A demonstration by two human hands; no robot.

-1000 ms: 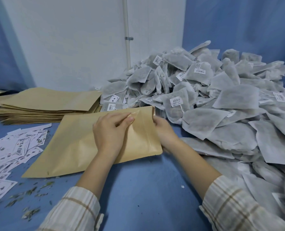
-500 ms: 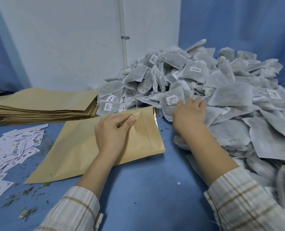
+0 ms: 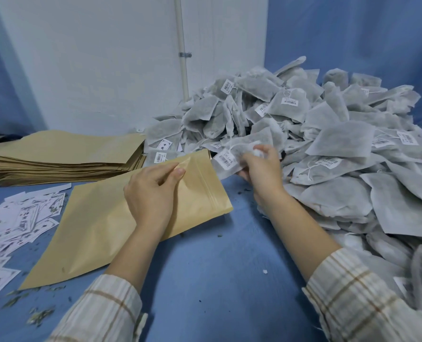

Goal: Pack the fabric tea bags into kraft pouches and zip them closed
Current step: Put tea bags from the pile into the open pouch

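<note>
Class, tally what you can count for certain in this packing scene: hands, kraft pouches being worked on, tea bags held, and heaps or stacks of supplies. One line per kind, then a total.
Hands: 2, left hand and right hand
Open kraft pouch: 1
Held tea bag: 1
Tea bag heap: 1
Pouch stack: 1
Total: 6

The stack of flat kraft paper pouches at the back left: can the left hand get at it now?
Probably not at once: the left hand holds open the brown kraft pouch. The stack of flat kraft paper pouches lies uncovered beyond it, so the way looks free after letting go.
</note>
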